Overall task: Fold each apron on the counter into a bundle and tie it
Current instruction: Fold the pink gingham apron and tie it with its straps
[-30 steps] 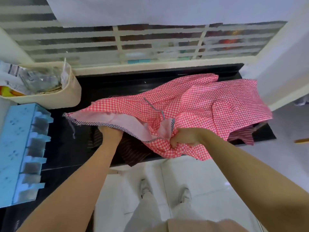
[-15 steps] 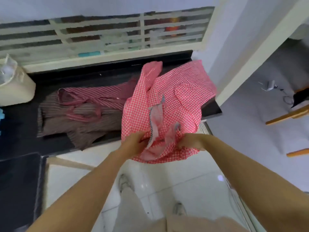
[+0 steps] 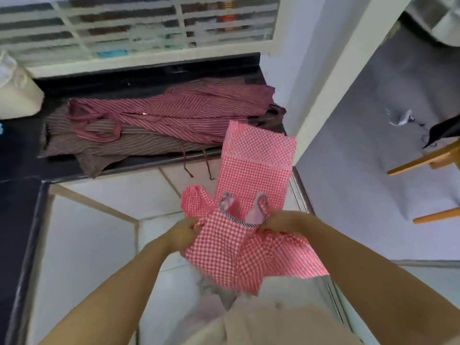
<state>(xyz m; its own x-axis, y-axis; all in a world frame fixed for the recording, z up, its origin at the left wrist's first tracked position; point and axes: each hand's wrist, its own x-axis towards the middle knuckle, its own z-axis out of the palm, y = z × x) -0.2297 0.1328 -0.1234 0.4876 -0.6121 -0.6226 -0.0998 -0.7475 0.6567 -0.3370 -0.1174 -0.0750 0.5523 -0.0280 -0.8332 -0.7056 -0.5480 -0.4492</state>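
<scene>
Bunched earlier, the red-and-white checked cloth apron (image 3: pixel 256 165) is now held spread at five o'clock of the black counter (image 3: pixel 20 150), pinched by the left hand (image 3: pixel 183 232) and the right hand (image 3: pixel 278 221).

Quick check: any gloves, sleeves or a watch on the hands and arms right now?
No. The left hand and right hand are bare, without gloves, and no watch or bracelet shows at either wrist. Both forearms are uncovered as far as the frame shows; no sleeve in view.

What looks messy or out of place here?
The striped aprons lie rumpled in a heap on the black counter, and two thin ties dangle over its front edge.
</scene>
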